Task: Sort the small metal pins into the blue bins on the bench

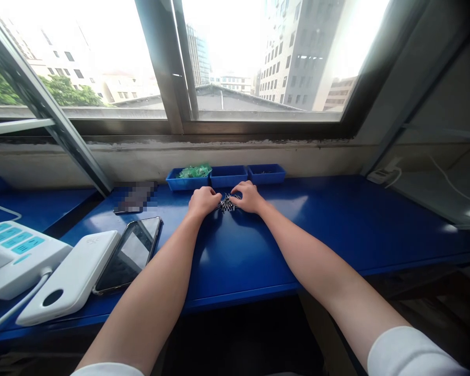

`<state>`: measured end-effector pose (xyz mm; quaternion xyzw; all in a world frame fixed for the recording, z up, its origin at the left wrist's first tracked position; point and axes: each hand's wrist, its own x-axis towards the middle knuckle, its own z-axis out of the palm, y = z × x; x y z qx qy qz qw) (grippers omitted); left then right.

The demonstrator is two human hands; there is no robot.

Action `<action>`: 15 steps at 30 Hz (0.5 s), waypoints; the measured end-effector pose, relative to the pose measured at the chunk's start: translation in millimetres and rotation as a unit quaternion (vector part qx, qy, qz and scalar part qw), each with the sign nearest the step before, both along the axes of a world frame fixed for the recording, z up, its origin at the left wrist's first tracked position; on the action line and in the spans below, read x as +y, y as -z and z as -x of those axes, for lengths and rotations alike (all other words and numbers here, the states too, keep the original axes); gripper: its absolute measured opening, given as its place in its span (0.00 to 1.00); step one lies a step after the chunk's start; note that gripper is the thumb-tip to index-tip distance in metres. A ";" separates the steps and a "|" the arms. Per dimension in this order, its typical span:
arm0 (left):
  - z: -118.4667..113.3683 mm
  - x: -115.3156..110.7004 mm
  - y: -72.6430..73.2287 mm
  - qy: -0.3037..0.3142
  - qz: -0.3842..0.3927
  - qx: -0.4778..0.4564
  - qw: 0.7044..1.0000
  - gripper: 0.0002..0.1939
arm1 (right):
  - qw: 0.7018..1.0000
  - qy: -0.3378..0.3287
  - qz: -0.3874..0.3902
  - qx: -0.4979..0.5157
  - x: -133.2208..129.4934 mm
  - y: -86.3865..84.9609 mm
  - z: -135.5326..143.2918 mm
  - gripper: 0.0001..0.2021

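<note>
A small heap of dark and silvery screw-like pieces (pixel 227 203) lies on the blue table between my hands. My left hand (pixel 204 201) touches the heap's left side, its fingers curled together; what they hold, if anything, is too small to name. On the right side, my right hand (pixel 247 197) has its thumb and fingers bent around the heap's edge, and any piece between them cannot be made out. Just behind stand three blue bins: the left bin (pixel 188 183) with green plastic wrapping (pixel 195 171), the middle bin (pixel 229 180), and the right bin (pixel 266 177) with a few dark bits.
On the left of the blue table (pixel 235 261) lie a black phone (pixel 129 253), a white power bank (pixel 68 277), a white power strip (pixel 23 256) and a blurred dark flat item (pixel 133 197). A metal post stands at the back left, under a window.
</note>
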<state>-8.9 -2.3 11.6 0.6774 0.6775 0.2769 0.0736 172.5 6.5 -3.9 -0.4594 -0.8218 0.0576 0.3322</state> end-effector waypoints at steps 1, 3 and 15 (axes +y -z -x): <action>0.9 0.4 0.6 -0.005 0.009 0.003 1.000 0.11 | 1.000 -0.023 0.002 -0.012 -2.7 -0.9 2.4 0.11; 2.2 1.0 2.0 -0.011 0.024 0.007 1.000 0.12 | 0.997 -0.061 0.002 -0.037 -7.6 -2.8 7.0 0.14; 2.0 0.9 3.9 0.002 0.015 0.014 1.000 0.11 | 0.991 -0.093 -0.003 -0.098 -10.4 -0.3 18.0 0.09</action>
